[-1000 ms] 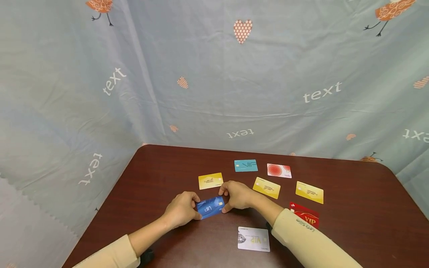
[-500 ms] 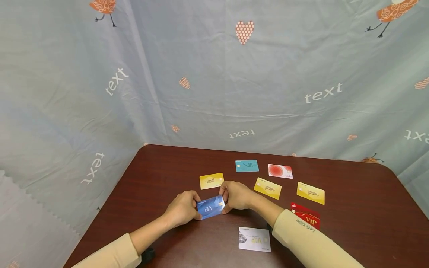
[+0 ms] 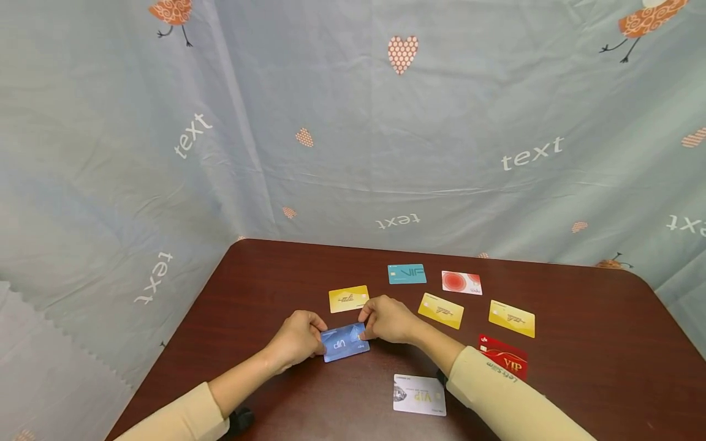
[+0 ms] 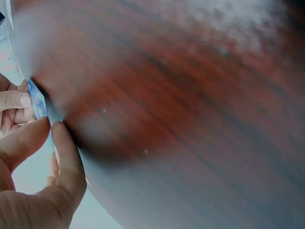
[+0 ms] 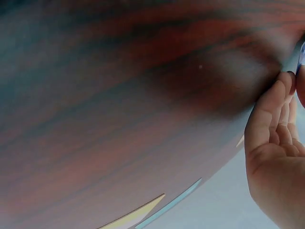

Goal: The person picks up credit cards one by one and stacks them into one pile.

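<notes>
A blue VIP card [image 3: 345, 351] is held between both hands over the near left-middle of the table. My left hand [image 3: 298, 337] pinches its left end between thumb and fingers. At the other end, my right hand [image 3: 390, 320] grips the card with the thumb lying over its right part near the chip. The left wrist view catches the card [image 4: 38, 101] almost edge-on, close over the wood, with the left thumb and index finger [image 4: 66, 157] at its end. Only a sliver of the card [image 5: 302, 56] shows in the right wrist view. Just beyond it lies a yellow card [image 3: 347, 297].
On the dark wooden table [image 3: 265, 275] lie a teal VIP card [image 3: 405, 275], a red-and-white card [image 3: 469, 285], two yellow cards [image 3: 441, 313] on the right, a red VIP card [image 3: 504, 355] partly behind the right sleeve, and a silver VIP card [image 3: 418, 401]. A patterned curtain [image 3: 331, 184] hangs behind.
The right thumb has slid from the blue card's right edge onto its face. The left thumb has shifted up along the left end. The other cards stay where they were.
</notes>
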`<act>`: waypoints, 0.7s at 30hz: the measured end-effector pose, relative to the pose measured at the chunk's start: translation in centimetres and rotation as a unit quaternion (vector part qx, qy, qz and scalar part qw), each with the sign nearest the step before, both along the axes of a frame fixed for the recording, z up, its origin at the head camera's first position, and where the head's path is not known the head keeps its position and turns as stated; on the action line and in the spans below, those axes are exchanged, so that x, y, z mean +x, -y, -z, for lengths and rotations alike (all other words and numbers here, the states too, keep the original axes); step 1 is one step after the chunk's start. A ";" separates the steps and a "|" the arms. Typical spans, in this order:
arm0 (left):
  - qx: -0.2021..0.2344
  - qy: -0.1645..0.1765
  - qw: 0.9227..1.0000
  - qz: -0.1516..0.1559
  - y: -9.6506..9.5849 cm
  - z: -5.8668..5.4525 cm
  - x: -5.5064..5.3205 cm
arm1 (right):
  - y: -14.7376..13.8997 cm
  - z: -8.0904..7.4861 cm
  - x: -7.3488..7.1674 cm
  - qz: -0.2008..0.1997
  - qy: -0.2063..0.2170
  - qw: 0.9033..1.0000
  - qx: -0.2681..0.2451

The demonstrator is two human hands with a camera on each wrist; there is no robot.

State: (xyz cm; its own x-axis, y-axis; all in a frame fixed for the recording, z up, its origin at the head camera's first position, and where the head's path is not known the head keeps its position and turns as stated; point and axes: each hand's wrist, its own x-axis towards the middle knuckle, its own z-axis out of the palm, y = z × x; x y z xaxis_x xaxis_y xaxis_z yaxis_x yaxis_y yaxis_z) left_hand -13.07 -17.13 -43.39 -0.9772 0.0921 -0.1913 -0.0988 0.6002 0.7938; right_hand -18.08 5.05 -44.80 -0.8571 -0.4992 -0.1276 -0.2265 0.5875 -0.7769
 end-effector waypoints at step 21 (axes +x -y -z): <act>0.109 0.011 0.994 0.005 0.3 -0.7 0.2 | -0.2 -0.7 1.3 0.026 0.074 0.991 -0.106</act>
